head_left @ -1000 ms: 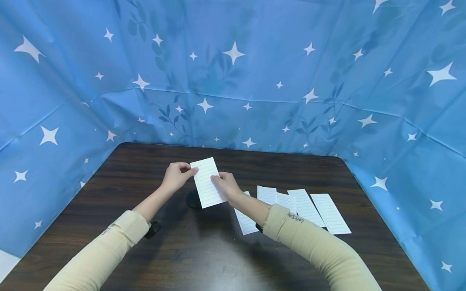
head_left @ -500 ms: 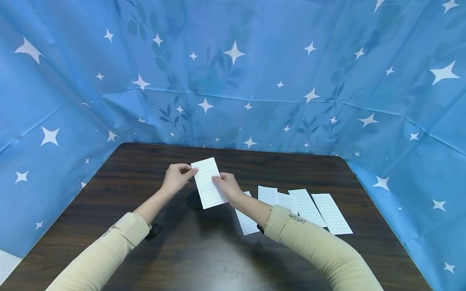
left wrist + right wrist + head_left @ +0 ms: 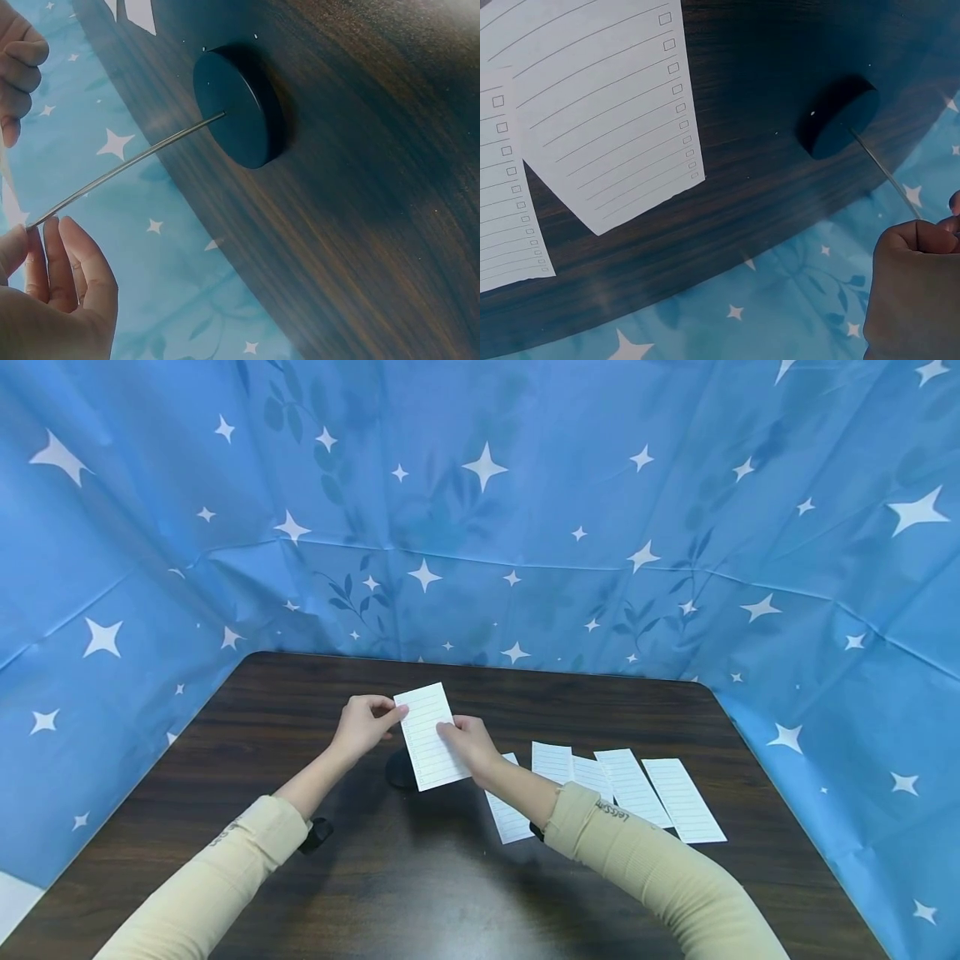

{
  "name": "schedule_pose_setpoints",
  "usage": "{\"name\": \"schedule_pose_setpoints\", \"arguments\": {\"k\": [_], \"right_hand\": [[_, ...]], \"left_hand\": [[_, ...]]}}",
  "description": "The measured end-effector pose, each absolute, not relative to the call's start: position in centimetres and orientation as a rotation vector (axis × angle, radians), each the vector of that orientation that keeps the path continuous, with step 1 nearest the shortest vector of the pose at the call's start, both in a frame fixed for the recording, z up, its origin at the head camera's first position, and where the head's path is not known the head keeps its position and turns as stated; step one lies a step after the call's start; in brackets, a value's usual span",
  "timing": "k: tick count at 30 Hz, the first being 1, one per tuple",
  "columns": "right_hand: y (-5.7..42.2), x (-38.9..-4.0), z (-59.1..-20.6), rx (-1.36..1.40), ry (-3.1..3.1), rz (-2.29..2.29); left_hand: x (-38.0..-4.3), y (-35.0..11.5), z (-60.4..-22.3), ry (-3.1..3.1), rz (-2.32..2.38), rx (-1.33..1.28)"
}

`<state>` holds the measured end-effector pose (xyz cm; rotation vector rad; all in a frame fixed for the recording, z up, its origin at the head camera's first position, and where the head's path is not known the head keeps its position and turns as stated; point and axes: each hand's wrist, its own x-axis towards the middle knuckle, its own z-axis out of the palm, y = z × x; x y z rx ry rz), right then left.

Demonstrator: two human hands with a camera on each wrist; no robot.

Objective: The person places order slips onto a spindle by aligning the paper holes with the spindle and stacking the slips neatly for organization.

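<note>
A checklist sheet with ruled lines [image 3: 429, 760] is held up over the table in the head view. My right hand [image 3: 468, 745] grips its right edge, thumb on the front. Behind the sheet stands a memo holder with a round black base [image 3: 236, 112] and a thin metal rod [image 3: 127, 168]. In the left wrist view, my left hand [image 3: 64, 289] pinches the rod's top end between thumb and fingers. The thumb of that hand [image 3: 362, 725] lies at the sheet's upper left corner in the head view. The rod's tip is hidden by the fingers.
Several similar lined sheets lie on the dark wooden table [image 3: 360, 893] to the right, including one partly under my right forearm [image 3: 501, 818] and one farthest right [image 3: 684, 802]. A blue curtain with white stars [image 3: 480, 527] hangs behind the table's far edge.
</note>
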<state>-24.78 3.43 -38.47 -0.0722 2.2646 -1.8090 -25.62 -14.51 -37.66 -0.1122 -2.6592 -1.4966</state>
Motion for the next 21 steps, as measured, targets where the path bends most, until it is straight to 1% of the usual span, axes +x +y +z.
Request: {"name": "schedule_pose_setpoints", "arguments": {"k": [11, 21], "right_hand": [[3.4, -24.6, -38.8, -0.055, 2.254, -1.794], [3.7, -24.6, -39.6, -0.046, 2.315, -1.771]], "left_hand": [[-25.7, -14.9, -37.8, -2.613, -1.658, -0.086], [-25.8, -15.1, -37.8, -2.619, -1.65, -0.069]]}}
